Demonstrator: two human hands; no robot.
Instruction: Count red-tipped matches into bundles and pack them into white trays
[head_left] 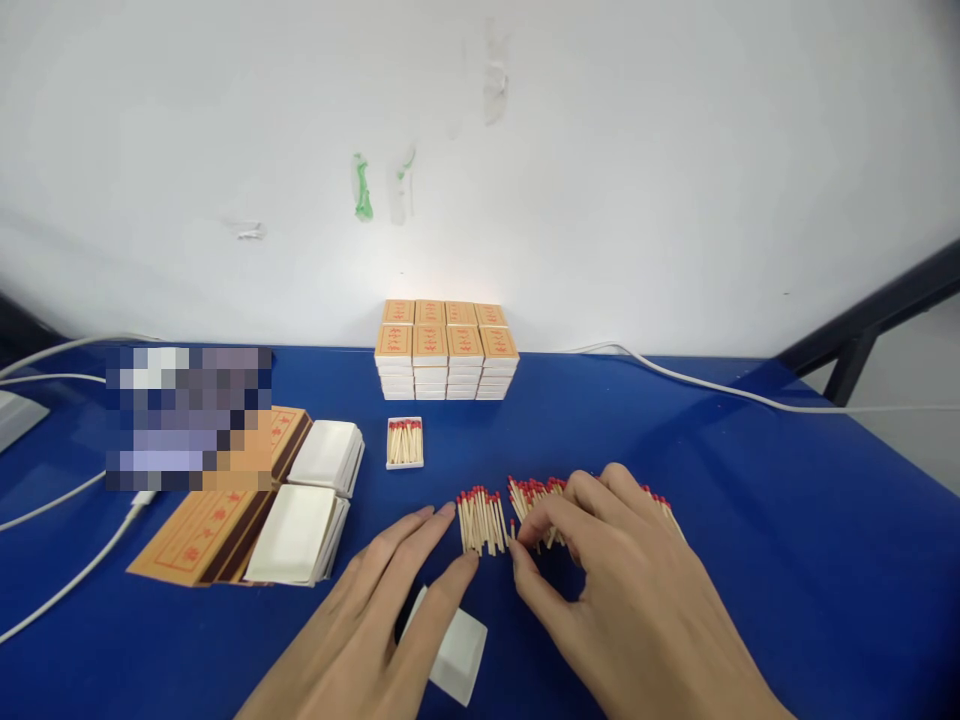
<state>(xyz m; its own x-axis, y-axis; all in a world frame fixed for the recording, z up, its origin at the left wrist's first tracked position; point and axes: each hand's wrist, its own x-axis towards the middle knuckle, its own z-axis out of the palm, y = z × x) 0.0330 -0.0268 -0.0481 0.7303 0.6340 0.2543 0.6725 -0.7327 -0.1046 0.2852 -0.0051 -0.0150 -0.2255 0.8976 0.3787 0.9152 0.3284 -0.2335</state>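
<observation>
My right hand pinches a single match between thumb and forefinger, its red head pointing up. Beneath and behind that hand spreads a pile of red-headed matches, partly covered by my fingers. A smaller group of matches lies side by side just left of it. My left hand rests with fingers apart, its fingertips at the left and lower edge of this group. Under the left thumb is a white empty tray, partly hidden. Farther back, a white tray filled with matches lies on the blue table.
Stacked matchboxes stand against the white wall. At left are piled white trays, flat orange matchbox sleeves and a pixelated item. White cables run along the blue tabletop; a black metal bar is at right.
</observation>
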